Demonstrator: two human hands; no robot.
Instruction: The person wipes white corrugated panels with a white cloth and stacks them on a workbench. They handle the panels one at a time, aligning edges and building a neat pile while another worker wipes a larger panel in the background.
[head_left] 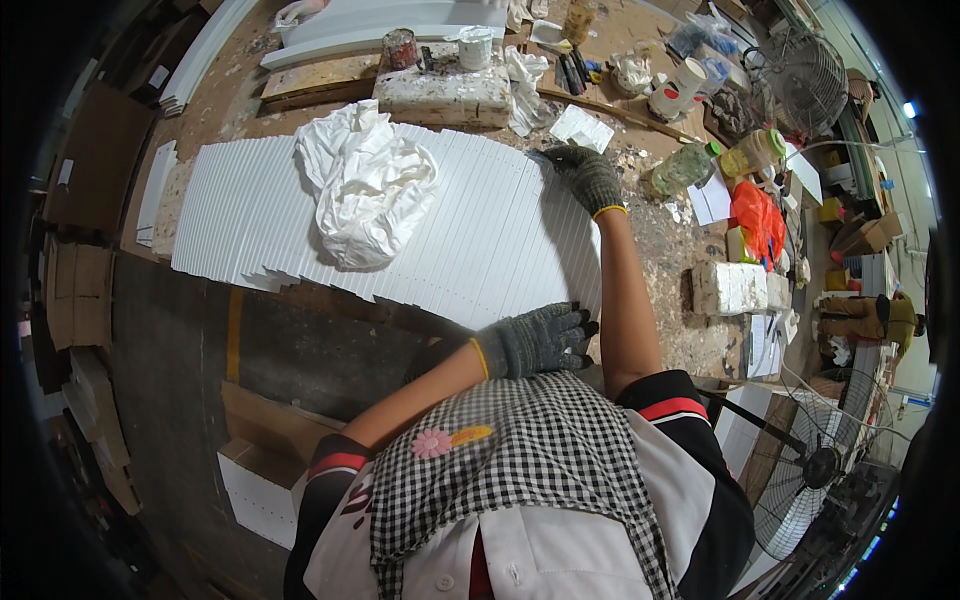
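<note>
A long row of white strips lies side by side on the workbench. My left hand, in a grey knit glove, grips the near end of the rightmost strips at the bench's front edge. My right hand, gloved the same way, presses on the far end of those strips. A crumpled white cloth rests on top of the row, to the left of both hands.
At the back stand a paint-stained block with two pots, long white boards, cups, bottles and rags. A white foam block and an orange bag sit to the right. Fans stand low right; cardboard boxes below.
</note>
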